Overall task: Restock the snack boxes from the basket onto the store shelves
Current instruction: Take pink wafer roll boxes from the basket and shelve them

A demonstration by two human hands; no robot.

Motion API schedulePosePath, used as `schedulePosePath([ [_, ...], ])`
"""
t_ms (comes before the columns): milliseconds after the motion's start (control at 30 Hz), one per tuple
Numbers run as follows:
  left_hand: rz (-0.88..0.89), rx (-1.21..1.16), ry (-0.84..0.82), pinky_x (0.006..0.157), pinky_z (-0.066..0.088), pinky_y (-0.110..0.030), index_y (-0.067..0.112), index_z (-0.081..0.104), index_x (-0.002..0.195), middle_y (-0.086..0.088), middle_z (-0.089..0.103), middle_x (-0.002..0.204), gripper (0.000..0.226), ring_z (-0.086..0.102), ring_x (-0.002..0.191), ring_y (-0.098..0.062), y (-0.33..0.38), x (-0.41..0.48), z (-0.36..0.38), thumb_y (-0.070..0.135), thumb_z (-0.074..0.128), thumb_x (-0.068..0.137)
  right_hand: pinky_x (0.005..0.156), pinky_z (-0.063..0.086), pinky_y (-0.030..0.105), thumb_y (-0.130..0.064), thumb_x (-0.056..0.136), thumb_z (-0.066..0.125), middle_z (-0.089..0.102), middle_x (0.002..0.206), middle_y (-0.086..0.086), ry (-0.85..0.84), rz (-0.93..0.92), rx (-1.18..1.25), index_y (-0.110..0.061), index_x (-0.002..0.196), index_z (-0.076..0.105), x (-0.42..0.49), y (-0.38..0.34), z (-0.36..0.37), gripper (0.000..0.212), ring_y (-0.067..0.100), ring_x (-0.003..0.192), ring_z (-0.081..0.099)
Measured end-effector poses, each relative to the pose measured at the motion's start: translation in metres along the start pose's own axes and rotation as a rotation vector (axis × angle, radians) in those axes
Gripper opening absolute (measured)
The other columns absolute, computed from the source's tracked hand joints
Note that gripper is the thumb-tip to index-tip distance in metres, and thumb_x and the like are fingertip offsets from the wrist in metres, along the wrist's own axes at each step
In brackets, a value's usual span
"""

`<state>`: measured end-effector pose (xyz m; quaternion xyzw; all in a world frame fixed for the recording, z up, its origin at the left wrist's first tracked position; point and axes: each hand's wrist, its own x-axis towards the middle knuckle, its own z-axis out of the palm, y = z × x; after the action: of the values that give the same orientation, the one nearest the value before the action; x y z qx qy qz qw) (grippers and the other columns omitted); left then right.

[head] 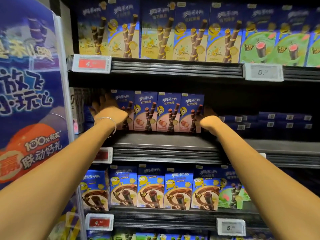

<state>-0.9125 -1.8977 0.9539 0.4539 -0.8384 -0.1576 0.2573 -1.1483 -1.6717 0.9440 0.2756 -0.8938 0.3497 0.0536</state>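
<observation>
Reaching both arms to the four pink snack boxes (168,112) standing upright in a row on the middle shelf (155,141)
left hand (104,108) at the row's left end, fingers spread; right hand (208,113) at the right end, deep in shadow, can't tell its fingers tbh

Four pink snack boxes (168,112) stand on the middle shelf (155,139). Five yellow boxes (157,32) sit above, five brown boxes (150,191) below. Three red price tags (91,64).
</observation>
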Motion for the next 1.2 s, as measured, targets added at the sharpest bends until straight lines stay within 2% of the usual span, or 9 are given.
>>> schedulePosePath([
  [233, 0.009, -0.011, 0.020, 0.111, 0.047, -0.055, -0.014, 0.055, 0.131, -0.031, 0.056, 0.139, 0.059, 0.055, 0.124, -0.052, -0.001, 0.007, 0.007, 0.031, 0.065, 0.094, 0.106, 0.048, 0.047, -0.023, 0.099, 0.062, 0.057, 0.139, 0.016, -0.006, 0.015, 0.206, -0.005, 0.140, 0.050, -0.005, -0.007, 0.009, 0.047, 0.035, 0.125, 0.057],
  [367, 0.003, -0.045, 0.133, 0.129, 0.018, -0.057, 0.003, 0.020, 0.162, -0.025, 0.020, 0.169, 0.109, 0.025, 0.153, -0.046, 0.002, 0.004, 0.010, 0.061, 0.074, 0.088, 0.103, 0.051, 0.046, -0.022, 0.096, 0.064, 0.060, 0.135, 0.018, -0.072, 0.068, 0.255, -0.001, 0.139, 0.050, -0.003, -0.008, 0.010, 0.050, 0.036, 0.122, 0.060],
  [433, -0.014, -0.040, 0.077, 0.126, 0.028, -0.058, 0.000, 0.038, 0.154, -0.029, 0.037, 0.160, 0.090, 0.038, 0.146, -0.048, 0.004, 0.005, 0.010, 0.055, 0.071, 0.091, 0.109, 0.046, 0.042, -0.027, 0.100, 0.059, 0.052, 0.144, 0.019, -0.106, 0.095, 0.199, 0.004, 0.144, 0.042, -0.005, -0.014, 0.011, 0.056, 0.036, 0.129, 0.054],
  [567, -0.016, 0.026, -0.001, 0.114, 0.044, -0.055, -0.007, 0.058, 0.132, -0.028, 0.057, 0.139, 0.054, 0.055, 0.128, -0.047, 0.005, 0.005, 0.010, 0.031, 0.065, 0.095, 0.121, 0.024, 0.049, -0.055, 0.085, 0.071, 0.016, 0.165, 0.017, -0.004, 0.048, 0.145, -0.005, 0.158, 0.005, -0.004, -0.024, 0.022, 0.110, 0.038, 0.151, 0.020],
  [667, 0.005, 0.022, 0.128, 0.125, 0.026, -0.059, 0.000, 0.036, 0.155, -0.028, 0.040, 0.157, 0.083, 0.038, 0.145, -0.047, 0.007, 0.006, 0.017, 0.042, 0.071, 0.092, 0.119, 0.027, 0.056, -0.057, 0.066, 0.086, 0.014, 0.163, 0.021, 0.111, 0.122, 0.167, -0.011, 0.158, -0.003, -0.001, -0.027, 0.028, 0.135, 0.042, 0.150, 0.021],
  [733, 0.035, -0.010, 0.293, 0.126, 0.014, -0.064, 0.007, 0.012, 0.165, -0.027, 0.028, 0.163, 0.122, 0.026, 0.151, -0.048, 0.007, 0.007, 0.020, 0.056, 0.084, 0.079, 0.115, 0.033, 0.057, -0.055, 0.062, 0.089, 0.025, 0.158, 0.021, 0.144, 0.136, 0.189, -0.013, 0.154, 0.008, 0.001, -0.027, 0.030, 0.130, 0.042, 0.145, 0.031],
  [800, 0.053, -0.040, 0.380, 0.125, 0.014, -0.068, 0.009, 0.011, 0.165, -0.028, 0.031, 0.160, 0.135, 0.028, 0.149, -0.049, 0.006, 0.010, 0.024, 0.060, 0.090, 0.069, 0.113, 0.034, 0.056, -0.055, 0.062, 0.089, 0.028, 0.156, 0.021, 0.159, 0.139, 0.186, -0.014, 0.153, 0.009, 0.000, -0.028, 0.029, 0.128, 0.042, 0.143, 0.033],
  [1100, 0.040, -0.052, 0.460, 0.122, 0.017, -0.073, 0.009, 0.020, 0.163, -0.032, 0.037, 0.155, 0.120, 0.034, 0.145, -0.051, 0.003, 0.024, 0.034, 0.052, 0.089, 0.074, 0.110, 0.038, 0.053, -0.049, 0.070, 0.086, 0.034, 0.151, 0.019, 0.162, 0.095, 0.193, -0.012, 0.150, 0.015, -0.002, -0.025, 0.026, 0.113, 0.040, 0.140, 0.038],
  [1200, 0.025, -0.030, 0.414, 0.124, 0.014, -0.071, 0.012, 0.014, 0.164, -0.031, 0.033, 0.157, 0.131, 0.031, 0.147, -0.050, 0.003, 0.021, 0.032, 0.060, 0.090, 0.069, 0.111, 0.036, 0.051, -0.042, 0.078, 0.082, 0.035, 0.152, 0.018, 0.149, 0.076, 0.179, -0.010, 0.151, 0.015, -0.002, -0.024, 0.024, 0.105, 0.039, 0.141, 0.037],
])
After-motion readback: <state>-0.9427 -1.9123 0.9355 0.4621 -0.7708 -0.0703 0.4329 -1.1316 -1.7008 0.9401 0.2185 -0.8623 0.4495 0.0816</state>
